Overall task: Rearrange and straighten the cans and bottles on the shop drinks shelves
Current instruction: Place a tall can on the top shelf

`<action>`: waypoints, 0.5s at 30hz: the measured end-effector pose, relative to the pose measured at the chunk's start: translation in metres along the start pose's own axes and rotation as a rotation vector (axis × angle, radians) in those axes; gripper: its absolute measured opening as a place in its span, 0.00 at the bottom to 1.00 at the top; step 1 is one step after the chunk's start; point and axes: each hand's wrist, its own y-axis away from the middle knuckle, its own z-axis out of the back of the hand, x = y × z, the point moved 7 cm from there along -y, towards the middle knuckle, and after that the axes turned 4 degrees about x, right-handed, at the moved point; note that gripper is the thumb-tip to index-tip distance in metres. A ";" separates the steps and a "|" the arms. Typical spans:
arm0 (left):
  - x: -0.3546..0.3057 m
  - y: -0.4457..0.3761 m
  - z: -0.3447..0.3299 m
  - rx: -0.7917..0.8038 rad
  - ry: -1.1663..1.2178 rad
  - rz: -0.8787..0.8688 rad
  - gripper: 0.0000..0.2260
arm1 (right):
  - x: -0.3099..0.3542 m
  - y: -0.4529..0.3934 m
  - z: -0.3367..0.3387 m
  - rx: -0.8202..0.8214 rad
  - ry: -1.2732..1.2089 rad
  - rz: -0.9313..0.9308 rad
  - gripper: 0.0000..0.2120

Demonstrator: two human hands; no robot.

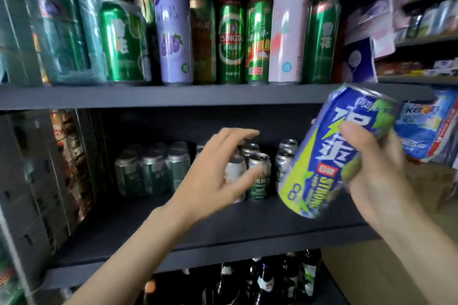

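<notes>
Right now the right hand grips a blue-and-yellow can, tilted, in front of the middle shelf — the left hand hangs spread and empty before the small cans.

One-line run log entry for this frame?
right hand: grips tilted blue-and-lime drink can | left hand: open, near small cans, middle shelf

Tall cans on shelf above; bottles lowest.

Left hand spread, right hand clenched
</notes>
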 end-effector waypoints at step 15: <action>-0.137 -0.251 0.071 -0.190 -0.276 -0.422 0.09 | 0.180 -0.158 0.062 -0.319 0.268 0.133 0.34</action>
